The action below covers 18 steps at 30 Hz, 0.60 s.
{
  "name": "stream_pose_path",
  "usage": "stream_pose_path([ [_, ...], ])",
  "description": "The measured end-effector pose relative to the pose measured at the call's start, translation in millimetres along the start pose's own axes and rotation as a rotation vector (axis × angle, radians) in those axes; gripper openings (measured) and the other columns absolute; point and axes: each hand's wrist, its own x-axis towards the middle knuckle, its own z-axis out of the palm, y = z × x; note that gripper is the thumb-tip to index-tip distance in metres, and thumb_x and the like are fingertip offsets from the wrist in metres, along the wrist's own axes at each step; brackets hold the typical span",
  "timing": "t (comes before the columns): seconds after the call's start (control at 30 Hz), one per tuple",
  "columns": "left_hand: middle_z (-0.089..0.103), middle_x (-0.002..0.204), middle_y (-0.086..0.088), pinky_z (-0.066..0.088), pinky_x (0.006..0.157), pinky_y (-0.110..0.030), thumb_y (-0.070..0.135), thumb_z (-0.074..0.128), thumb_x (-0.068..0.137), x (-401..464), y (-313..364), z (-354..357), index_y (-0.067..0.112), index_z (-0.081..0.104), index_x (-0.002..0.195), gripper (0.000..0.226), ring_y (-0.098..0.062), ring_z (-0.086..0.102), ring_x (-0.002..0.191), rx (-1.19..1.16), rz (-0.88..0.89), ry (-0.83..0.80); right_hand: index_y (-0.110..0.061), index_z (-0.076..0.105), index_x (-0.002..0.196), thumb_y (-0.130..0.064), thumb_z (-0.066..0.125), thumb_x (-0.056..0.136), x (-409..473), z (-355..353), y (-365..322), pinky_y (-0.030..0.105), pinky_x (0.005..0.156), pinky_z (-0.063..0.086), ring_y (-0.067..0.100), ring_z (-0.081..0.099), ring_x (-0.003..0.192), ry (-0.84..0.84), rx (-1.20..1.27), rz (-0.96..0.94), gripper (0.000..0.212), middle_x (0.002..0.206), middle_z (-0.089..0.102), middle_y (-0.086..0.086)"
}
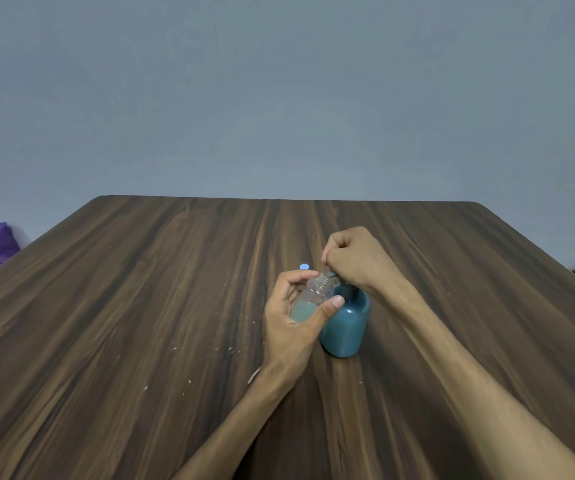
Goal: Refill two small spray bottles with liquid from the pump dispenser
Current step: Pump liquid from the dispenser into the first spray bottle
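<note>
Left hand (291, 318) grips spray bottle (313, 297), mouth under pump dispenser (346, 320) spout

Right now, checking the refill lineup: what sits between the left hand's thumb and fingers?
The head view shows the small clear spray bottle, uncapped, partly filled, tilted toward the blue pump dispenser, held by the left hand.
</note>
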Motion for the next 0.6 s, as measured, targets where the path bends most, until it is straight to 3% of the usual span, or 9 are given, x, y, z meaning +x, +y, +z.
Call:
stream_pose_path([
  [0.1, 0.074, 0.115, 0.001, 0.057, 0.095, -0.028, 0.021, 0.090, 0.076, -0.2, 0.6, 1.1, 0.017, 0.068, 0.114, 0.045, -0.022, 0.072, 0.112, 0.005, 0.005, 0.010, -0.004, 0.071, 0.075, 0.000, 0.046, 0.077, 1.2, -7.7, -4.3, 0.025, 0.058, 0.047, 0.011, 0.060, 0.059, 0.016, -0.013, -0.031, 0.026, 0.061, 0.069, -0.005],
  [0.3, 0.077, 0.111, -0.005, 0.057, 0.089, -0.022, 0.012, 0.088, 0.075, 0.5, 3.8, 0.0, 0.012, 0.071, 0.111, 0.040, -0.017, 0.075, 0.105, -0.011, 0.003, 0.012, 0.001, 0.070, 0.081, -0.001, 0.045, 0.075, -2.0, 0.3, -1.3, 0.025, 0.055, 0.043, 0.016, 0.053, 0.059, 0.003, -0.030, 0.003, 0.026, 0.063, 0.064, 0.000],
  [0.4, 0.078, 0.111, 0.001, 0.057, 0.089, -0.021, 0.013, 0.089, 0.074, 0.3, 5.3, 0.5, 0.015, 0.072, 0.111, 0.040, -0.015, 0.076, 0.104, -0.018, 0.007, 0.020, -0.003, 0.072, 0.079, -0.002, 0.046, 0.076, 1.2, -5.3, -5.4, 0.027, 0.059, 0.049, 0.016, 0.060, 0.064, 0.016, -0.040, -0.020, 0.027, 0.067, 0.071, 0.001],
  [0.5, 0.078, 0.109, 0.012, 0.056, 0.087, -0.018, 0.007, 0.092, 0.075, 0.4, 7.8, 1.7, 0.016, 0.072, 0.108, 0.040, -0.009, 0.075, 0.102, -0.001, 0.004, 0.001, -0.001, 0.070, 0.078, -0.002, 0.045, 0.075, -0.3, -0.5, -0.8, 0.027, 0.056, 0.044, 0.018, 0.053, 0.058, 0.020, -0.028, 0.004, 0.025, 0.058, 0.062, -0.003],
  [0.6, 0.078, 0.106, 0.016, 0.055, 0.086, -0.016, 0.001, 0.089, 0.076, -0.7, 8.1, 0.8, 0.013, 0.071, 0.108, 0.038, -0.004, 0.075, 0.100, 0.001, 0.000, -0.016, 0.001, 0.070, 0.082, -0.001, 0.045, 0.075, -2.1, 0.1, -1.4, 0.027, 0.057, 0.044, 0.017, 0.051, 0.061, -0.002, -0.050, 0.003, 0.026, 0.064, 0.063, 0.007],
])
